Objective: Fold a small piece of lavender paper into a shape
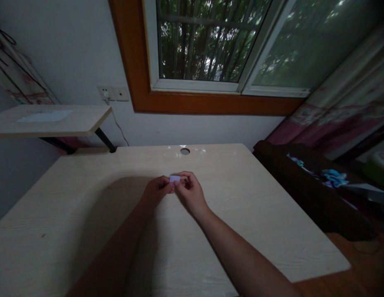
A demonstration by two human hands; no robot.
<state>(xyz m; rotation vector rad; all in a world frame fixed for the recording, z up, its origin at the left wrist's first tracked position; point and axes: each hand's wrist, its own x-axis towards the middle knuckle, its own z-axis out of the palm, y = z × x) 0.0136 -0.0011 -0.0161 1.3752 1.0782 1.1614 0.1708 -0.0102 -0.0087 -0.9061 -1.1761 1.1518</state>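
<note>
A small pale purple piece, which looks like folded paper, is held between both hands above the middle of the desk. On its left side, my left hand pinches it between thumb and fingers. My right hand grips it from the right, thumb pressed on its lower edge and the other fingers curled behind. The fingers hide part of the piece, so its full shape cannot be made out.
A raised shelf on black legs stands at the desk's back left, with a white sheet on it. A round cable hole lies near the back edge. Beyond the right edge is a dark brown piece of furniture with cloth items on it.
</note>
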